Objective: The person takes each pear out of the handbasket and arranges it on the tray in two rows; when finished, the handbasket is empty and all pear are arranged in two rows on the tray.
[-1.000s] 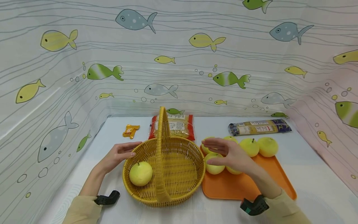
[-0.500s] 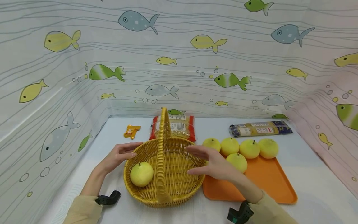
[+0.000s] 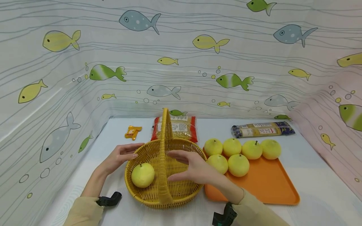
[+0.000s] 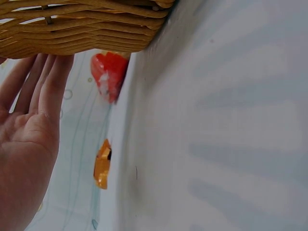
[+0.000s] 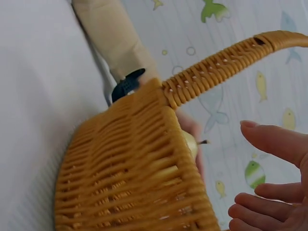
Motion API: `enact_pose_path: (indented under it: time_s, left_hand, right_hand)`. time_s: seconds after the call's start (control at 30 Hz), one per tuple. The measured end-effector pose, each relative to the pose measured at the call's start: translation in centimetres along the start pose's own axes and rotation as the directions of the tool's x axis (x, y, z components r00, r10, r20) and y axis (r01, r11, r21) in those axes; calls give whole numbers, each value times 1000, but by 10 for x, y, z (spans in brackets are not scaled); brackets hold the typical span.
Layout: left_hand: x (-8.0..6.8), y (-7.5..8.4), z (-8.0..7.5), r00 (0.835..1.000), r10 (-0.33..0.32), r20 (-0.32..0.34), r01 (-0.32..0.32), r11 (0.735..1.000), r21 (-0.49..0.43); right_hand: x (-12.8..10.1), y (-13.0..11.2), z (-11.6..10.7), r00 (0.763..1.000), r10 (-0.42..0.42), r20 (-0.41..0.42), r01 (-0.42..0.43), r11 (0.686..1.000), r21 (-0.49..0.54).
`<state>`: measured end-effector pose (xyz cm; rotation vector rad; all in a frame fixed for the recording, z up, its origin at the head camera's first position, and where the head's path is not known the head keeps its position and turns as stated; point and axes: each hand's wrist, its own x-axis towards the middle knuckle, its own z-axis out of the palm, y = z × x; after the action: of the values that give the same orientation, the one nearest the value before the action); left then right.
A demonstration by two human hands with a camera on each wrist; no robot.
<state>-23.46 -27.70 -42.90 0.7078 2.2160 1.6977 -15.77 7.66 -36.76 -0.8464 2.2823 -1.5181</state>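
Observation:
A woven yellow basket point(image 3: 181, 143) with a tall handle point(image 3: 165, 131) stands in the middle of the table. One yellow-green pear point(image 3: 142, 174) lies in its left half. My left hand point(image 3: 125, 153) rests with straight fingers against the basket's left rim; the left wrist view shows the left hand point(image 4: 36, 106) flat beside the basket wall point(image 4: 82, 29). My right hand point(image 3: 185, 167) hovers open and holds nothing above the basket's right half, just right of the handle. In the right wrist view the right hand's fingers point(image 5: 272, 142) are spread near the basket point(image 5: 134, 178).
An orange tray point(image 3: 268, 185) to the right of the basket carries several pears point(image 3: 238, 164). At the back lie a red noodle packet point(image 3: 181, 127), a small orange wrapper point(image 3: 132, 131) and a long dark packet point(image 3: 263, 128). Fish-print curtains wall the table.
My right hand has moved left from above the pears on the tray to above the basket, carrying nothing. The left hand and the basket have stayed put.

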Motion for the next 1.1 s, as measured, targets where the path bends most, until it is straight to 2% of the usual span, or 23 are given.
enact_pose_path:
  time_s: [0.4,0.67,0.87,1.1]
  left_hand:
    - [1,2,-1,1000,-9,-1,9,1000,13]
    - [0,2,-1,1000,-16,6,16,1000,-4]
    - [-1,2,-1,1000,-16,4,16,1000,-5]
    - [0,2,-2,1000,-16,9,16,1000,8]
  right_hand:
    - [25,-10,28,1000,20,-3,-20,1000,-15]
    - [37,-13,39,1000,3,19,-1,994,-113]
    - [44,-13,45,999,-8,46,13,995,-96]
    - [50,-3,53,999,4,32,-2,997,-75]
